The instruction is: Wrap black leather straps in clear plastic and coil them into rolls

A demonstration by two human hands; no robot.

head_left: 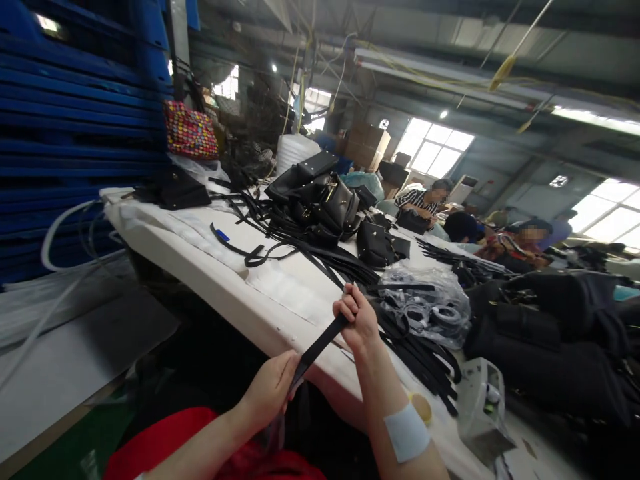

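Observation:
A flat black strap (320, 345) runs between my two hands at the near edge of the white-covered table (215, 257). My left hand (273, 383), low and in front of the table edge, is closed around the strap's lower part. Higher up, my right hand (356, 313) grips the same strap in its curled fingers, above the table. Several more black straps (420, 360) lie in a bundle to the right of my right hand. A clear plastic bag (425, 300) with pale rings inside rests just beyond them.
Black handbags (325, 200) are heaped at the table's middle, with loose straps around them. A white tape dispenser (483, 400) stands at the right, beside large black bags (545, 347). Blue pallets (75, 133) are stacked at left. Other people (423, 200) sit farther along the table.

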